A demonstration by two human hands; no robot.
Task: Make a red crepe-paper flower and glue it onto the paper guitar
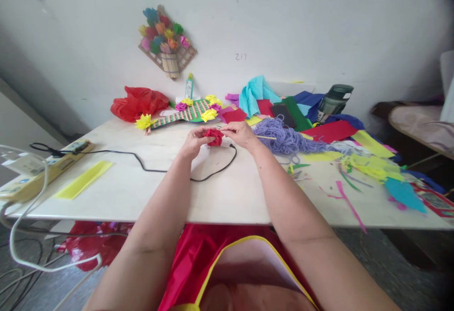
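Observation:
Between my two hands, above the middle of the white table (pixel 170 197), is a red paper flower (pixel 213 137) with ruffled petals. My left hand (pixel 194 142) is closed on the flower's left side, thumb across its front. My right hand (pixel 240 133) pinches a thin wooden stick (pixel 266 137) whose free end sticks out to the right, past the wrist. Its fingertips are close to the flower's right edge; whether the stick enters the flower is hidden. Behind the hands lies a green guitar-shaped craft (pixel 184 115) trimmed with yellow and purple paper flowers.
Purple yarn (pixel 283 136) is heaped right of my right hand, before colored paper sheets and a dark bottle (pixel 335 103). A black cable (pixel 142 162) runs under my hands from a power strip (pixel 46 171). A yellow paper strip (pixel 84 180) lies left; paper scraps (pixel 349 202) lie right.

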